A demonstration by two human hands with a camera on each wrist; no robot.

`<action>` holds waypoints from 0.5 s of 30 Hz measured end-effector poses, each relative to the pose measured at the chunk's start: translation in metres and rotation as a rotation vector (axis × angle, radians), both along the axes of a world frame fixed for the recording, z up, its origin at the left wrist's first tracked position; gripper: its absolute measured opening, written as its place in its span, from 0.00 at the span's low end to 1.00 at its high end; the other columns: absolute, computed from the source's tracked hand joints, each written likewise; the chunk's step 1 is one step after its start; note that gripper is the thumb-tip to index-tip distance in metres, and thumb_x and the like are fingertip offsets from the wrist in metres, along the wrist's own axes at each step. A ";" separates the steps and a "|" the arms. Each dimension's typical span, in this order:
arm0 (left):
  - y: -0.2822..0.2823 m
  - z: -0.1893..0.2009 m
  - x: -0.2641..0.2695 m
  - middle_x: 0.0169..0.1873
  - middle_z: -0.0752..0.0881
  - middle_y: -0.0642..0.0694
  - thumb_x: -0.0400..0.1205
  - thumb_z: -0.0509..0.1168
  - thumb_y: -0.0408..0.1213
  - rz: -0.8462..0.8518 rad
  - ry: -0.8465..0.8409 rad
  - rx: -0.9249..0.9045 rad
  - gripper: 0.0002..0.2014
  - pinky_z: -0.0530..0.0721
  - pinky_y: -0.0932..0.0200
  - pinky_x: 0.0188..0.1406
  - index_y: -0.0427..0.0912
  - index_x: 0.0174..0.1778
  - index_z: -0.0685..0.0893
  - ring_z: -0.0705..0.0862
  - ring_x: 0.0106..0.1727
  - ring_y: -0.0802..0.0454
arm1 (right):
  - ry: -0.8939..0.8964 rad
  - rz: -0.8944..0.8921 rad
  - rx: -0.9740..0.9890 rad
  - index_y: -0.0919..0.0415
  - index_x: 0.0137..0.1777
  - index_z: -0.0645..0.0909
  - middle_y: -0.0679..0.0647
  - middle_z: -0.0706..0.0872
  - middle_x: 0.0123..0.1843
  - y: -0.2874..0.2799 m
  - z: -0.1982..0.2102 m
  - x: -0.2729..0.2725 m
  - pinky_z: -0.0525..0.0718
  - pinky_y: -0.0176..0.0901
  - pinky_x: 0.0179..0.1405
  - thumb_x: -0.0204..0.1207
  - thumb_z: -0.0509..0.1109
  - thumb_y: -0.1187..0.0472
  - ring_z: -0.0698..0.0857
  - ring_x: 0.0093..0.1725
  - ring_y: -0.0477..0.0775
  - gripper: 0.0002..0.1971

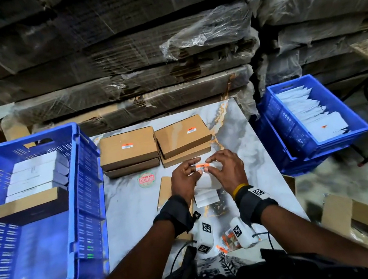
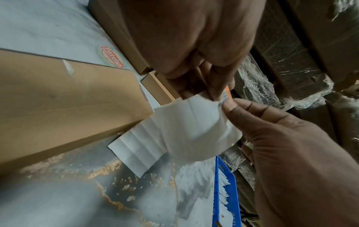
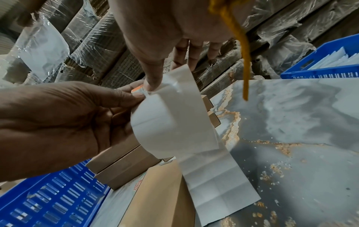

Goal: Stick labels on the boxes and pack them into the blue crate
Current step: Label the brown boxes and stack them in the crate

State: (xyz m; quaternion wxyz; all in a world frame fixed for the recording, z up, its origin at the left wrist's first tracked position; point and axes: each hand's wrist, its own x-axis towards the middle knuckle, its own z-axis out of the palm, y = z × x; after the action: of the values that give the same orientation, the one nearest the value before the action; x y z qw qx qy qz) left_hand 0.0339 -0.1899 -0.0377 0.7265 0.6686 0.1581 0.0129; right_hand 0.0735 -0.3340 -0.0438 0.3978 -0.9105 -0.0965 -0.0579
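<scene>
Hands meet over the table [image 1: 130, 204], left hand [image 1: 184, 175] pinching the white backing strip [image 1: 203, 180] and right hand [image 1: 227, 168] pinching its orange label [image 1: 202, 165], while the unlabelled box [image 1: 166, 191] lies directly under the left hand, long side pointing away, blue crate [image 1: 67, 144] further left.

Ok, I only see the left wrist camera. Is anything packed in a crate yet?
Observer: Yes. The blue crate left of the table holds a row of boxes.
Child: Do the boxes on the table have labels?
Observer: The top left box and top right box each show an orange one.
Child: What colour is the label in the hands?
Observer: Orange and white. The label is pinched between the left hand and right hand.
</scene>
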 end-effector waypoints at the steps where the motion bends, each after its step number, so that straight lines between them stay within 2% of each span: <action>1: -0.001 -0.001 -0.001 0.39 0.88 0.44 0.78 0.67 0.18 -0.002 0.002 -0.001 0.17 0.77 0.72 0.31 0.35 0.60 0.86 0.83 0.32 0.65 | -0.004 -0.005 -0.018 0.49 0.44 0.88 0.47 0.84 0.49 -0.001 0.000 -0.001 0.81 0.52 0.54 0.65 0.83 0.56 0.82 0.53 0.54 0.09; 6: -0.003 -0.004 -0.003 0.37 0.89 0.45 0.78 0.67 0.19 -0.009 0.024 0.002 0.16 0.80 0.68 0.37 0.39 0.57 0.88 0.84 0.34 0.62 | -0.035 0.012 -0.084 0.48 0.44 0.87 0.47 0.82 0.48 -0.004 -0.001 -0.006 0.80 0.53 0.51 0.65 0.82 0.56 0.82 0.52 0.57 0.10; 11: -0.005 -0.003 -0.003 0.42 0.89 0.39 0.80 0.68 0.22 -0.020 0.055 0.010 0.13 0.79 0.71 0.33 0.32 0.60 0.87 0.82 0.31 0.66 | -0.049 0.010 -0.103 0.47 0.43 0.87 0.46 0.81 0.48 -0.008 0.000 -0.008 0.76 0.47 0.49 0.64 0.83 0.54 0.82 0.51 0.55 0.10; 15: -0.006 -0.003 -0.003 0.44 0.90 0.40 0.80 0.69 0.24 -0.028 0.078 0.017 0.13 0.76 0.71 0.30 0.35 0.59 0.88 0.80 0.30 0.67 | -0.049 0.011 -0.112 0.47 0.43 0.86 0.47 0.81 0.49 -0.007 0.001 -0.011 0.72 0.45 0.49 0.65 0.82 0.57 0.82 0.52 0.56 0.09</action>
State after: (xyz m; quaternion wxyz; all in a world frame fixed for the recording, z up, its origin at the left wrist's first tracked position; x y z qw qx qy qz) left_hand 0.0310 -0.1962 -0.0412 0.7142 0.6770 0.1766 -0.0221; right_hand 0.0629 -0.3410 -0.0428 0.3440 -0.9292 -0.1142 -0.0726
